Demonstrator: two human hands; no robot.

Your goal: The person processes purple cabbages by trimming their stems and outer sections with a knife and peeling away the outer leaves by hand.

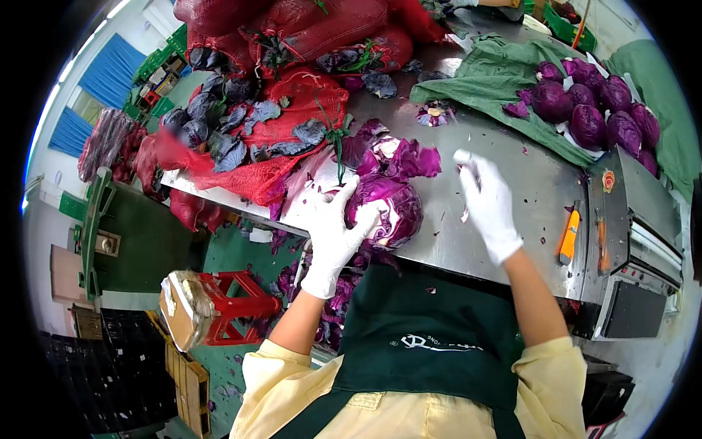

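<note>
My left hand [336, 230], in a white glove, lies against the near left side of 1 red cabbage [398, 216], its fingers and thumb spread over the leaves. The cabbage rests on the steel counter [450, 234], between my 2 hands and touching only the left; white ribs show on its purple surface. My right hand [486, 201], likewise gloved, is held to the right of the cabbage and apart from it, fingers close together and partly curled; I cannot tell whether they pinch anything.

Just beyond my left hand and the cabbage lie loose purple leaves [417, 162]. To the left of the same hand, a red mesh sack [252, 183] is spread out, bearing dark outer leaves [227, 121]; farther beyond it, filled red sacks [314, 33] are piled.

To the right of my right hand, 1 orange utility knife [569, 238] lies on the counter, near the machine [643, 249]. Beyond that hand and to its right, a green cloth [468, 73] carries a heap of glossy cabbages [589, 124]. Below and left of my left hand stands a red stool [241, 293].
</note>
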